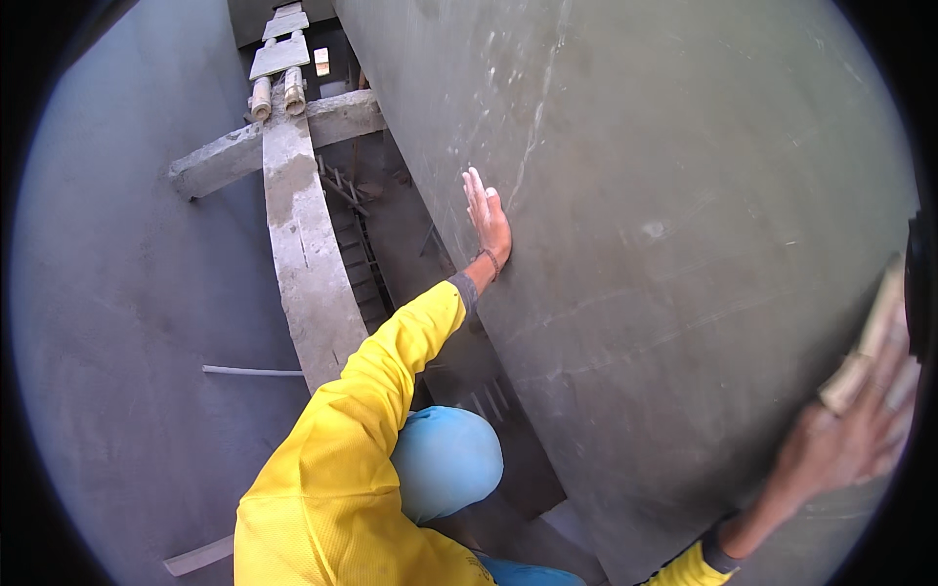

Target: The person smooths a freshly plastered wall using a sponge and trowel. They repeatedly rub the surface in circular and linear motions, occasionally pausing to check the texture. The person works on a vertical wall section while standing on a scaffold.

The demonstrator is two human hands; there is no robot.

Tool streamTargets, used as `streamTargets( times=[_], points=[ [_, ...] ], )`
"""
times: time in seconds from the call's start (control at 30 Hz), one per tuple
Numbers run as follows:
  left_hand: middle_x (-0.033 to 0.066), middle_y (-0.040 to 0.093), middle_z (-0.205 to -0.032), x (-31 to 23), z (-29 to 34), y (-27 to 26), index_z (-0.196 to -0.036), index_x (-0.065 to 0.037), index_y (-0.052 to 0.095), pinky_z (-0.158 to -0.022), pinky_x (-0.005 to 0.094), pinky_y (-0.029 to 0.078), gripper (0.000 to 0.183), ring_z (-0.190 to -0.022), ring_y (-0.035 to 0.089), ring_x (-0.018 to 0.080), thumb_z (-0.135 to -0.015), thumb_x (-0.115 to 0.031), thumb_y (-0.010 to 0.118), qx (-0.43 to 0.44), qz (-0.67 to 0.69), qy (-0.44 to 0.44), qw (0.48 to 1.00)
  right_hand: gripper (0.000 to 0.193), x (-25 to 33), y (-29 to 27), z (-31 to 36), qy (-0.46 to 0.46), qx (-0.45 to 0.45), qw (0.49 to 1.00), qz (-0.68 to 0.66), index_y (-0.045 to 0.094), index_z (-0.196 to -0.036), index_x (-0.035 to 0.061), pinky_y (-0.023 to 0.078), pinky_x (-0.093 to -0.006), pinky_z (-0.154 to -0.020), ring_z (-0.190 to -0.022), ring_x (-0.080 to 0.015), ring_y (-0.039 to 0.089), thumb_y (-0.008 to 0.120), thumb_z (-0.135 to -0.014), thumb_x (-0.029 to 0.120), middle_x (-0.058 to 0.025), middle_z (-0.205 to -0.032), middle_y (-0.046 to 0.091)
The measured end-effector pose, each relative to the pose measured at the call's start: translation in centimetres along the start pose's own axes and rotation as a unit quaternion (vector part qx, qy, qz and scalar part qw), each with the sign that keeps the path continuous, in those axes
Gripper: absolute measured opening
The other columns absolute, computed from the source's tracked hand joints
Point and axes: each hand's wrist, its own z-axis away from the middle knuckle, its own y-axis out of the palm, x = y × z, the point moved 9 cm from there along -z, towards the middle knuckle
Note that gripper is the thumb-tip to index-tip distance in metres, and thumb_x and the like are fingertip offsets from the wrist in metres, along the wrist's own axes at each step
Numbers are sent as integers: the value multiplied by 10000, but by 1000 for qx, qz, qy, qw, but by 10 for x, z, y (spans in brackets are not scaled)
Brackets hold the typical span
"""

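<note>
My left hand [490, 223] lies open against the grey plastered wall [664, 244], its fingers stretched away from me and whitened with dust. A thin bracelet circles that wrist. At the far right my right hand [845, 430] is on or close to the same wall, blurred and partly cut off by the picture's rim. Pale tan wrapping [852, 376] seems to cover a finger there. Just beyond its fingertips a dark shape [918, 283] shows at the rim; I cannot make out what it is, nor whether the hand grips it.
A narrow concrete beam [308, 254] runs ahead, crossed by another beam [230, 156]. Flat slabs [280, 56] and round pieces [294, 91] rest at its far end. Beside it a deep gap [391, 210] drops down. Another grey wall [137, 293] stands left, with a white pipe [252, 371] sticking out.
</note>
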Motion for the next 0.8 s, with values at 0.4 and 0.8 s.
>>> streamTargets(
  times=[0.4,0.8],
  points=[
    [150,51,-1704,95,34,-10,-1633,-98,74,-1243,528,78,708,-1572,36,323,-1069,-478,269,5,-28,-187,982,577,36,-29,-90,1,-235,899,-370,417,-1539,390,167,-481,-1224,-1501,-211,335,473,-995,207,145,-1613,378],
    [227,2,-1686,134,141,-61,-1614,-16,26,-1266,416,54,756,-1571,11,328,-1061,-407,363,194,-58,-172,964,620,194,-154,19,-160,-218,864,-425,477,-1453,498,76,-403,-1274,-1482,-127,350,525,-949,141,205,-1568,421]
  ],
)
